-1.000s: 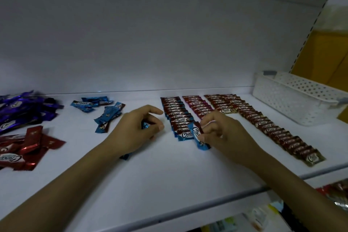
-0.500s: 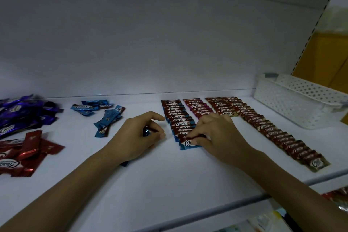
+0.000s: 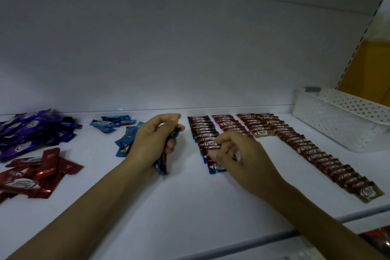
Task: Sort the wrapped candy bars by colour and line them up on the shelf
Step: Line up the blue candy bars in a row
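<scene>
On the white shelf lie three lines of wrapped bars: a blue-edged row, a short magenta row and a long brown-gold row. My left hand grips a bundle of blue bars whose ends stick out below the palm. My right hand hovers over the near end of the blue-edged row, fingers loosely curled, fingertips at the front blue bar, which lies flat on the shelf. Loose blue bars lie just left of my left hand.
A heap of purple bars and a heap of red bars sit at the far left. A white perforated basket stands at the back right. The shelf's front lip runs below my forearms.
My right hand laid a blue bar at the near end of the blue-edged row and has loosened off it. My left hand has lifted and turned, showing its bundle.
</scene>
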Demonstrator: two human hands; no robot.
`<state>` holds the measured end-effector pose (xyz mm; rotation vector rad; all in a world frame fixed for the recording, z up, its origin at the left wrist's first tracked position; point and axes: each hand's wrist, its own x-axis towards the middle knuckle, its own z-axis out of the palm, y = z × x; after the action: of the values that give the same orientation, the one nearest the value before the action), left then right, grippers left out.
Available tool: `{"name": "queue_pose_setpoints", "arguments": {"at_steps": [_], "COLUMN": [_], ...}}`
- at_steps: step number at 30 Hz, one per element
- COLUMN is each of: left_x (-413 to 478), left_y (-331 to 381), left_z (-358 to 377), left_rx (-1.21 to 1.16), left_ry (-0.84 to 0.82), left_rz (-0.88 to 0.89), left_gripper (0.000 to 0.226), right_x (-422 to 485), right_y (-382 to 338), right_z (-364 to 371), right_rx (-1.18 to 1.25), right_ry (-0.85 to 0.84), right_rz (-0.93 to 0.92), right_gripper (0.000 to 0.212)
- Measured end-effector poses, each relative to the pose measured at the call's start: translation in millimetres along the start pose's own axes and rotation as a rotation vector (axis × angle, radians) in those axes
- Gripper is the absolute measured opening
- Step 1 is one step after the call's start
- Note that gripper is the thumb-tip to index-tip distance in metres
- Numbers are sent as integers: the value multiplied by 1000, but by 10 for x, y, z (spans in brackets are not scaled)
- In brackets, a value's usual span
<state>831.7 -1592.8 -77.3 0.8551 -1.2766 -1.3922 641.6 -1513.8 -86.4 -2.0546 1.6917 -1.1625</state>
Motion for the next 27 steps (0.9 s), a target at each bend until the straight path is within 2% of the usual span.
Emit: {"name": "queue_pose_setpoints", "arguments": {"at_steps": [2, 4, 8, 10, 13, 15, 18, 23, 27], "left_x": [1, -16, -32, -21, -32, -43, -45, -24, -8], "left_y": [59, 105, 163, 176, 145, 106, 52, 17, 7], "left_z": [22, 43, 50, 16, -8, 11, 35, 1, -44], "left_rx": [-262, -383, -560, -591, -530, -468, -317, -3, -4], "left_ry": [41, 57, 195, 233, 172, 69, -34, -14, 55], "left_rz": [-119, -196, -193, -177, -193, -163, -75, 107, 111], "left_gripper": [22, 31, 36, 33, 30, 27, 21, 16, 10], "right_x": [-43, -25, 219, 304, 395, 486, 616, 644, 561], "right_y": [-249, -446, -667, -697, -670, -633, -567, -463, -409], "right_z": [176, 412, 652, 680, 697, 628, 430, 232, 85], "right_rx": [201, 251, 448, 455, 400, 405, 431, 398, 458], "right_ry": [-112, -207, -153, -131, -102, -64, -4, -114, -212], "right_rz": [75, 134, 212, 196, 142, 154, 193, 191, 182], "right_gripper": [44, 61, 46, 34, 14, 5, 11, 12, 11]}}
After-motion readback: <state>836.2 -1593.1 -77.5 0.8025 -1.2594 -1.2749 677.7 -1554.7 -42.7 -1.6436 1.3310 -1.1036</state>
